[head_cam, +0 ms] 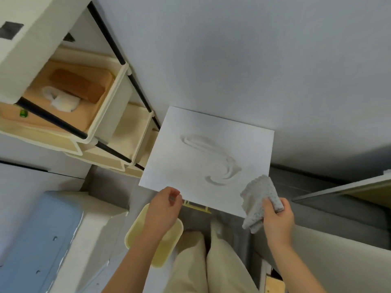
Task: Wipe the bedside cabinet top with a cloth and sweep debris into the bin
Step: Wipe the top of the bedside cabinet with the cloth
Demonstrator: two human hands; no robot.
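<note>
The white bedside cabinet top (190,166) lies in the middle of the view, with curved smear marks (220,163) across it. My right hand (279,218) grips a crumpled grey-white cloth (260,199) at the top's near right corner. My left hand (166,206) is curled at the near edge of the cabinet top, fingers bent; I cannot see anything in it. Below my left forearm stands a pale yellow bin (169,248), partly hidden by the arm.
A cream shelf rack (105,115) with black poles stands to the left, holding a tan box with white tissue. A blue-and-white box (40,240) sits at lower left. A grey bed edge (317,187) is to the right. My beige trousers (203,265) show below.
</note>
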